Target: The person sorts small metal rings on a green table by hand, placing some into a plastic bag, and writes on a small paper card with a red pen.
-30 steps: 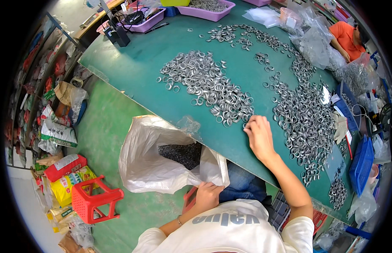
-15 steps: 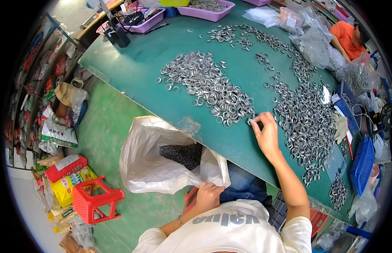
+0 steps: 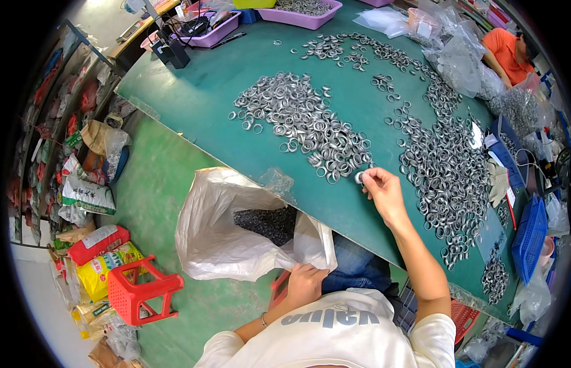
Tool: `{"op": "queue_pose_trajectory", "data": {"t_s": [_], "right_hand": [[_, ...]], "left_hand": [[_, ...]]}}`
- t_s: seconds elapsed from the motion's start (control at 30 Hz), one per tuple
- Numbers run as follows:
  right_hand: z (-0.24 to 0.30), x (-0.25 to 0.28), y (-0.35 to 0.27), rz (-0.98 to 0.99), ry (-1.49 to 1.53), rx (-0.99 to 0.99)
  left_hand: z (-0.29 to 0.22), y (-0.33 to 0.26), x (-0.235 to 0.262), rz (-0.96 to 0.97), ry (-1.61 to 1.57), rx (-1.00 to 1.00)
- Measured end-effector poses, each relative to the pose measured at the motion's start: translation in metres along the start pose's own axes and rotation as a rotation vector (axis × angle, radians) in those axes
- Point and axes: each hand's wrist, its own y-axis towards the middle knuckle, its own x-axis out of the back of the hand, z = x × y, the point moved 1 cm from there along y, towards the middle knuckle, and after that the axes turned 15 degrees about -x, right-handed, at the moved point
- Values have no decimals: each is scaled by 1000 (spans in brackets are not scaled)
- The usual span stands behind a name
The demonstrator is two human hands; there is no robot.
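Between the thumb and fingers of my right hand (image 3: 383,190) is a metal ring (image 3: 359,178), held just above the green table. My left hand (image 3: 307,282) grips the rim of a large white sack (image 3: 205,239) by my lap; its mouth gapes and many small dark pieces (image 3: 267,225) lie inside. Left of my right hand spreads a pile of loose grey rings (image 3: 304,119). A larger heap of similar rings (image 3: 448,178) covers the table to the right, trailing off toward the far side.
The green table (image 3: 199,104) has its edge beside the sack. A red stool (image 3: 141,288) stands on the floor at left. Purple trays (image 3: 304,18) sit at the far edge, a blue basket (image 3: 528,239) at right. A person in orange (image 3: 509,58) is at the far right.
My right hand has shifted slightly left and nearer, with a ring showing more plainly at its fingertips. My left hand stays on the sack's rim.
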Motion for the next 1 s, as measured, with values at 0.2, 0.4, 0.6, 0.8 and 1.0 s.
{"op": "queue_pose_trajectory", "data": {"t_s": [0.2,0.4,0.6,0.8,1.0], "right_hand": [[-7,12,-1,128,170,-56],[-12,15,-2,194,262,-51],[0,-40,-38,361,70,51],[11,-40,-39,-95,-487,527],[-11,-1,-7,-417,-921,620]], "left_hand": [[0,2,0,-2,-1,-1],[1,0,-3,-9,-11,-2],[1,0,-4,-10,6,3],[3,-2,-4,-15,4,-4],[3,-1,-7,-20,6,-17]]}}
